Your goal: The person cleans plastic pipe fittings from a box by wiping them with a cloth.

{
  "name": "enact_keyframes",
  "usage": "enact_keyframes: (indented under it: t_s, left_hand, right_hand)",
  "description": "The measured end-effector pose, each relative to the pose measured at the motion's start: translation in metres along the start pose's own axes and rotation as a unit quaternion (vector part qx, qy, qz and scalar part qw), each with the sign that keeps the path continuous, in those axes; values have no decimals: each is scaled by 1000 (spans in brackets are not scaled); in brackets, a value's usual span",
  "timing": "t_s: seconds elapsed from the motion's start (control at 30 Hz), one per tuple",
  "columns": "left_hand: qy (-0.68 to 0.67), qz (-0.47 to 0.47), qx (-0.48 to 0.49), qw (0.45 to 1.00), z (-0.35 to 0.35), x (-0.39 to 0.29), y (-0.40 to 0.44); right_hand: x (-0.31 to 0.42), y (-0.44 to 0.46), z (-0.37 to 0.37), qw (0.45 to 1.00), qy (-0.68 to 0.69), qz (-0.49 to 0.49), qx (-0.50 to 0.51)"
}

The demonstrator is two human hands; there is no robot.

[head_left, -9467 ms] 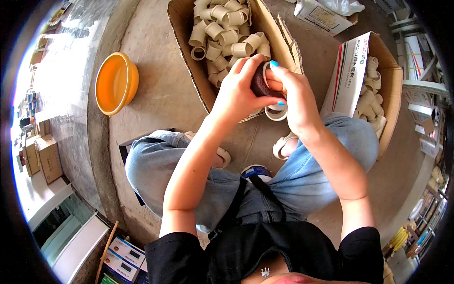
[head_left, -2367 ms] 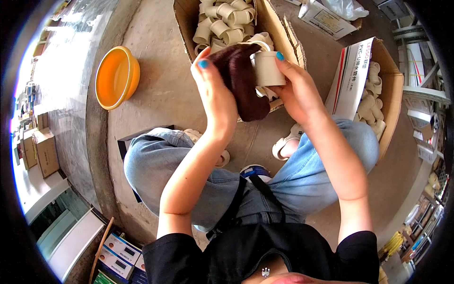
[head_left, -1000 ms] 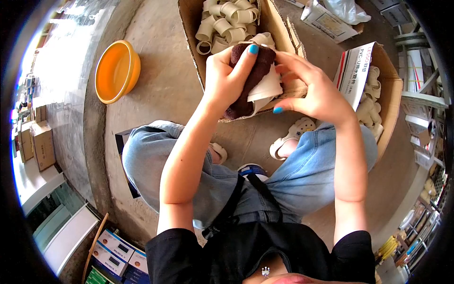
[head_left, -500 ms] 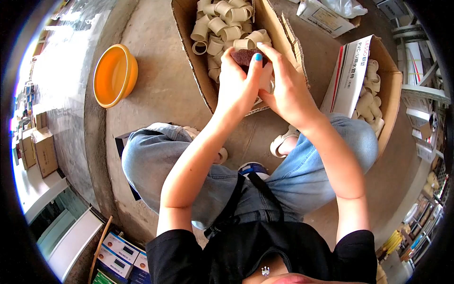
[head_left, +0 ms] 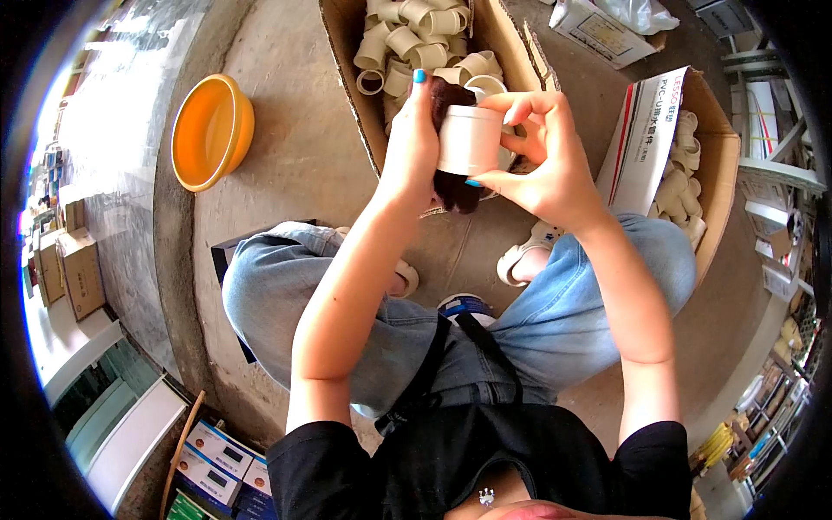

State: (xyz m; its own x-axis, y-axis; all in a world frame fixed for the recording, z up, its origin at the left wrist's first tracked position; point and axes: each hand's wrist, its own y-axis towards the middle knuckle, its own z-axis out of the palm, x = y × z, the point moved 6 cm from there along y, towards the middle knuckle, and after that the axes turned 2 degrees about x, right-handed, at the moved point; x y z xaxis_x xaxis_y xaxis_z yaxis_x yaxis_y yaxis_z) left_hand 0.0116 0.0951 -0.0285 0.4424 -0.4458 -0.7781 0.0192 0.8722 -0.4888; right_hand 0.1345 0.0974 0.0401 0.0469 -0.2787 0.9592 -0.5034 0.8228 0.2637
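A white PVC pipe fitting (head_left: 470, 140) is held up over the near edge of an open cardboard box (head_left: 536, 65). My right hand (head_left: 548, 160) grips the fitting from the right, thumb below and fingers above. Against its left side my left hand (head_left: 409, 147) presses a dark maroon cloth (head_left: 458, 195), with the fingers hidden behind the cloth and the thumb pointing up. Many similar cream pipe fittings (head_left: 403, 42) lie loosely piled in the box behind the hands.
To the left on the concrete floor stands an orange basin (head_left: 213, 134). Another carton (head_left: 637, 143) of pipe fittings sits at the right. A box with a plastic bag (head_left: 640, 13) is at the back right. Shelving (head_left: 776, 173) lines the right side.
The fitting has been turned so its side faces me. My left hand has shifted left with the cloth, and my right hand has moved to the fitting's right side.
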Motion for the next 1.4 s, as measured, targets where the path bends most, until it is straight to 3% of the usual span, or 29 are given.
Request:
enact_keyframes:
  t_s: [0.07, 0.17, 0.27, 0.3, 0.33, 0.43, 0.47, 0.57, 0.63, 0.67, 0.73, 0.8, 0.87, 0.93, 0.97, 1.07, 1.1, 1.2, 1.23, 1.33, 1.37, 1.4]
  left_hand:
    - [-70, -67, 59, 994, 7, -4, -7]
    - [-95, -29, 74, 992, 6, -16, -14]
    - [-129, -13, 47, 990, -1, -29, -17]
    - [-137, -21, 68, 988, -2, -30, -16]
    - [-146, -28, 90, 985, -1, -31, -16]
    - [-37, -54, 20, 998, 4, -22, -26]
    - [-14, -74, -1, 997, 4, -17, -27]
    - [181, 44, -13, 982, 0, -24, -20]
    - [357, 143, -16, 923, -2, -46, -23]
    - [449, 243, -69, 857, -7, -62, -27]
    - [482, 403, -134, 766, -6, -89, -47]
    - [599, 508, -186, 590, 7, -107, -69]
    - [594, 568, -140, 553, 9, -111, -77]
    - [408, 515, -85, 749, -10, -106, -62]
    - [398, 534, -69, 743, -11, -107, -63]
    - [291, 442, 67, 846, -13, -102, -58]
    - [227, 439, 160, 855, -12, -98, -55]
    - [97, 416, 246, 870, -3, -81, -42]
    - [135, 411, 247, 867, 3, -77, -38]
    - [359, 475, 96, 798, 16, -64, -29]
    - [326, 472, 57, 817, 9, -59, -20]
    - [298, 440, 1, 847, 3, -57, -15]
  right_hand:
    - [-2, 0, -1, 999, 53, 11, 8]
    - [-2, 3, -2, 992, 125, -3, 2]
    - [13, 13, -10, 995, -93, -6, 44]
    - [15, 15, -13, 974, -216, -44, 55]
    - [13, 14, -13, 964, -253, -21, 77]
    - [4, 8, -10, 931, -341, 46, 125]
    - [1, 4, -7, 926, -362, 26, 106]
    - [-18, 0, -11, 932, -342, 86, 80]
    - [-21, 1, -12, 938, -313, 142, 47]
    - [-22, 2, -12, 940, -305, 152, 30]
    - [-25, 2, -13, 942, -288, 173, -3]
    - [-29, 2, -17, 951, -242, 188, -21]
    - [-30, 1, -20, 954, -205, 213, -46]
    - [-33, 1, -26, 966, -179, 164, -91]
    - [-33, 1, -29, 970, -165, 139, -113]
    - [-31, 3, -33, 973, -99, 171, -115]
    - [-30, 3, -31, 972, -106, 175, -115]
    - [-21, 4, -14, 976, -177, 109, -65]
    - [-21, 5, -10, 986, -137, 52, -83]
    - [-5, 1, 3, 990, -135, 8, -46]
    - [4, 2, 2, 972, -225, -48, -45]
    - [-4, 1, 0, 984, -170, -9, -47]
